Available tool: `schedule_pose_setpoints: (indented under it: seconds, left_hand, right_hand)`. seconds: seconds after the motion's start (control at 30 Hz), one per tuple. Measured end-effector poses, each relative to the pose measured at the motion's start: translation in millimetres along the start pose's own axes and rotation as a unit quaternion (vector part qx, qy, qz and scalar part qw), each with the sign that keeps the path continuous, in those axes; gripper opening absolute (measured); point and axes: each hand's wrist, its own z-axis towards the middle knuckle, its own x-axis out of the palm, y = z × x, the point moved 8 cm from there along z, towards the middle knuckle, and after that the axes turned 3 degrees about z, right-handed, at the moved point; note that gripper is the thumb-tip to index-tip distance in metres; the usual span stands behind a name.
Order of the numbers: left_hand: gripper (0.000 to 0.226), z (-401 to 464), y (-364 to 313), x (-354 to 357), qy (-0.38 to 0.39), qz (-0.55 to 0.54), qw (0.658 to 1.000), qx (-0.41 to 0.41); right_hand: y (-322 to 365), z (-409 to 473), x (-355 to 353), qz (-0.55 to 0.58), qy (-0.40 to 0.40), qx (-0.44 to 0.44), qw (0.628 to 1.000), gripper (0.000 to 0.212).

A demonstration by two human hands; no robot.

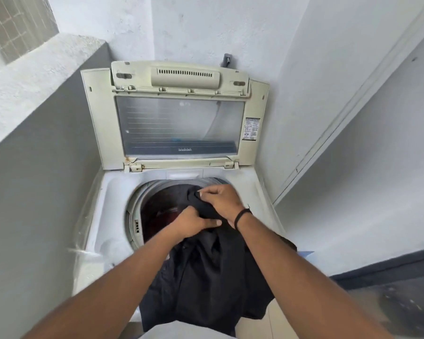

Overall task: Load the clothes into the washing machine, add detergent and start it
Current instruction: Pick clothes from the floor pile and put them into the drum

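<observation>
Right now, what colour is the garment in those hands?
Black, or very dark: the garment shows best in the head view.

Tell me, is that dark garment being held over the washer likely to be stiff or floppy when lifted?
Probably floppy: the dark garment bunches where the left hand and right hand grip it, and the rest hangs in loose folds over the washer's front edge. It looks fairly light, since pinching fingers alone hold it. Likely to sag and drag, not slide.

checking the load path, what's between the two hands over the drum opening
In the head view, only a bunched fold of the black cloth garment spans between the left hand and right hand; both grip it above the round grey drum opening.
</observation>
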Motion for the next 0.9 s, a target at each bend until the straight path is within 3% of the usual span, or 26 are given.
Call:
schedule_pose_setpoints:
  seconds: [0.07,0.13,0.23,0.3,0.33,0.4,0.47,0.53,0.6,0.67,0.77,0.83,0.9]
  left_hand:
    - [0.047,16,13,-5,-0.035,0.02,0.999,-0.025]
    - [0.042,29,14,-27,-0.105,0.037,0.992,-0.064]
    - [0.016,44,3,-81,-0.231,-0.053,0.969,-0.066]
    - [0.007,50,-1,-123,-0.32,-0.143,0.935,-0.049]
    - [0.007,54,-4,-134,-0.322,-0.173,0.93,-0.034]
    - [0.031,63,-11,-129,-0.245,-0.187,0.951,-0.034]
    - [0.076,63,-6,-102,-0.126,-0.123,0.979,-0.099]
    - [0.099,49,11,-74,-0.01,0.009,0.986,-0.164]
    - [0.095,27,28,-53,0.091,0.131,0.964,-0.213]
    - [0.087,4,36,-41,0.13,0.171,0.951,-0.224]
    - [0.058,-29,35,-20,0.178,0.082,0.964,-0.181]
    - [0.051,-46,42,-5,0.223,0.035,0.963,-0.149]
    - [0.039,-44,51,-5,0.178,0.029,0.976,-0.126]
  right_hand:
    - [-7,-1,1,0.051,0.022,0.01,0.998,0.023]
    - [-13,-4,-11,0.068,-0.012,0.011,0.998,0.035]
    - [-29,-17,-30,0.001,-0.037,0.031,0.999,0.058]
    - [-47,-31,-24,-0.091,0.071,0.072,0.991,0.081]
    - [-57,-40,-14,-0.143,0.146,0.098,0.974,0.088]
    - [-73,-55,6,-0.256,0.247,0.113,0.928,0.08]
    - [-82,-54,17,-0.382,0.241,0.086,0.888,0.061]
    - [-87,-45,23,-0.413,0.224,0.089,0.878,0.05]
    - [-94,-36,24,-0.364,0.212,0.114,0.899,0.042]
    - [-98,-27,20,-0.33,0.195,0.122,0.916,0.037]
    - [-88,-11,12,-0.285,0.151,0.108,0.94,0.029]
    - [-69,5,5,-0.251,0.093,0.092,0.959,0.022]
    - [-44,22,-6,-0.21,-0.007,0.072,0.975,0.021]
